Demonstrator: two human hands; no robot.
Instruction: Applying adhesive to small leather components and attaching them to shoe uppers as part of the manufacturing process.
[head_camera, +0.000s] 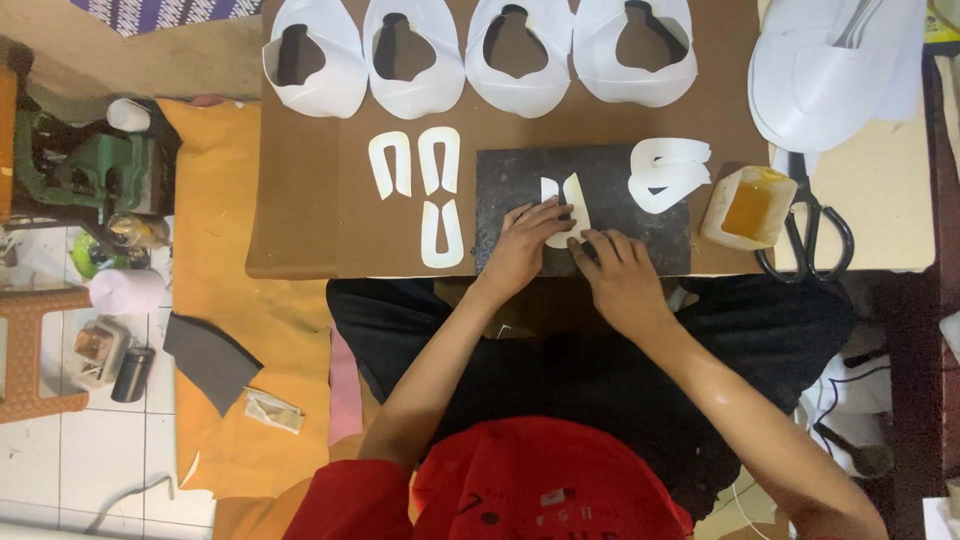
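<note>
A white U-shaped cut piece (562, 197) lies on a dark stone slab (640, 240) at the near edge of the brown table (310, 190). My left hand (523, 243) presses down on the piece with its fingers spread. My right hand (618, 272) is closed beside it on the slab, gripping something small that I cannot make out. Both hands touch each other over the piece.
Several large white cut-outs (412, 55) line the far edge. Smaller U-shaped pieces (441, 200) lie left of the slab, more white pieces (668, 172) at its right. A glue tub (748, 205) and black scissors (812, 225) sit at the right. A green machine (90, 170) stands on the left.
</note>
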